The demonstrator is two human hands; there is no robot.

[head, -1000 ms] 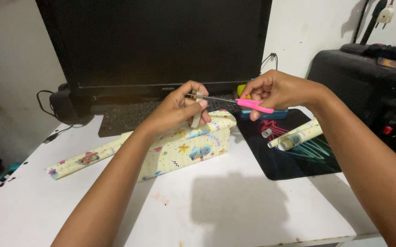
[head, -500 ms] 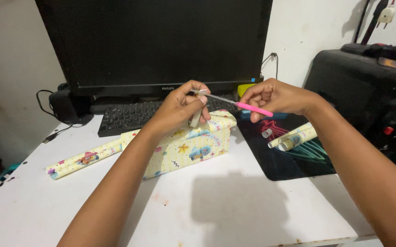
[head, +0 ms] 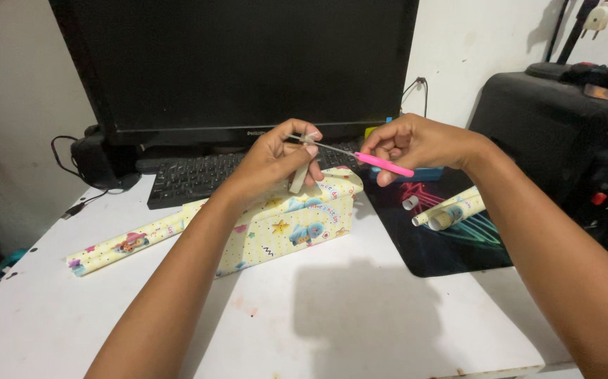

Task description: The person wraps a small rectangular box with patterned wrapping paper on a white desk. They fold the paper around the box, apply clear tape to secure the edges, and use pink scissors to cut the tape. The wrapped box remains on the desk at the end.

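My left hand [head: 276,165] pinches a short pale strip [head: 299,177] that hangs from its fingertips, just above a box wrapped in yellow patterned paper [head: 297,224]. My right hand [head: 412,144] holds a pink-handled cutting tool [head: 385,165]. Its thin metal blade [head: 326,146] reaches left to the fingertips of my left hand, at the top of the strip. Both hands hover over the box's right end, in front of the keyboard [head: 191,179].
A roll of the same patterned paper [head: 125,245] lies left of the box on the white desk [head: 346,316]. Two short paper rolls [head: 451,209] rest on a black mouse pad [head: 451,245]. A dark monitor [head: 241,63] stands behind, with a black device [head: 563,133] at right.
Both hands stay nearly in place. The pink tool's blade remains against the strip in my left hand, with only a slight tilt.
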